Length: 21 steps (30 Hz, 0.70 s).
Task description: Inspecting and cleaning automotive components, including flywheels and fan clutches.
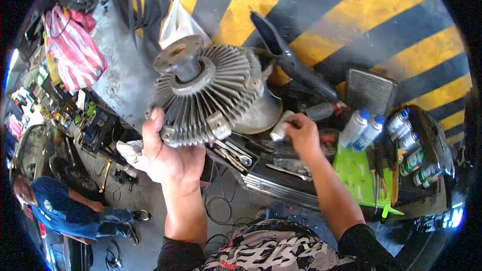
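Note:
My left hand (170, 155) grips a finned metal fan clutch (211, 90) from below, with the thumb up against its rim. The clutch is tilted, its flanged shaft pointing up to the left. A crumpled white cloth (130, 153) shows beside the same hand; whether the fingers hold it too I cannot tell. To the right, my right hand (304, 138) pinches a small whitish cylinder-shaped thing (282, 126), perhaps a tube or bottle. Below the clutch lie several wrenches (233, 154) in a dark tray.
Spray cans with blue caps (361, 129) stand on the right near a green sheet (356, 175). More cans (409, 140) are farther right. A finned radiator core (370, 90) leans behind. A black curved plastic part (296, 60) lies beyond the clutch. Another person (65, 208) is at lower left.

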Tool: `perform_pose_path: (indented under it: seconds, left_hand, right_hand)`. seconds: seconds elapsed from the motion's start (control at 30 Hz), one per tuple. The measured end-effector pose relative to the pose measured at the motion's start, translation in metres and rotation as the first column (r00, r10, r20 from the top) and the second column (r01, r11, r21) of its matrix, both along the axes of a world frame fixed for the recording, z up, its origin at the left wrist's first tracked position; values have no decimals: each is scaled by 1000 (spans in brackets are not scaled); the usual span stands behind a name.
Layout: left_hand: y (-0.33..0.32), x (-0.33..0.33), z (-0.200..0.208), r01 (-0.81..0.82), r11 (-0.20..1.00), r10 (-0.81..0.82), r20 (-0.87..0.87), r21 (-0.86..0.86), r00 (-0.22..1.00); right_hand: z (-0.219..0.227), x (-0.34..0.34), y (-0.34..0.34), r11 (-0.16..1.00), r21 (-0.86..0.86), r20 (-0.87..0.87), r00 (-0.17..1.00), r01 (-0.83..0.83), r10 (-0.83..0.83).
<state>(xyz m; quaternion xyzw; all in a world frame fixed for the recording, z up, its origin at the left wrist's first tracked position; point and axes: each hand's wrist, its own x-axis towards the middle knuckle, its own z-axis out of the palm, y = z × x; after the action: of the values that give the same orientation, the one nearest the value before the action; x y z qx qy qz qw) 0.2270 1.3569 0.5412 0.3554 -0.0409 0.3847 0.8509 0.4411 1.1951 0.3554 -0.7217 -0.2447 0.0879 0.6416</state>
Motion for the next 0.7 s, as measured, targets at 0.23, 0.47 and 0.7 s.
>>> perform_pose_path:
  seconds: [0.23,0.47,0.7]
  left_hand:
    - [-67,49,33,56,995,-61,-60,-82,996]
    - [-131,78,78,386,922,-386,-5,31,922]
    - [-182,104,113,595,790,-607,49,147,793]
  right_hand:
    - [139,-76,-51,709,658,18,947,-253,321]
    - [189,-77,-114,695,706,312,941,-136,-132]
    - [244,-61,-171,616,785,564,478,-58,-673]
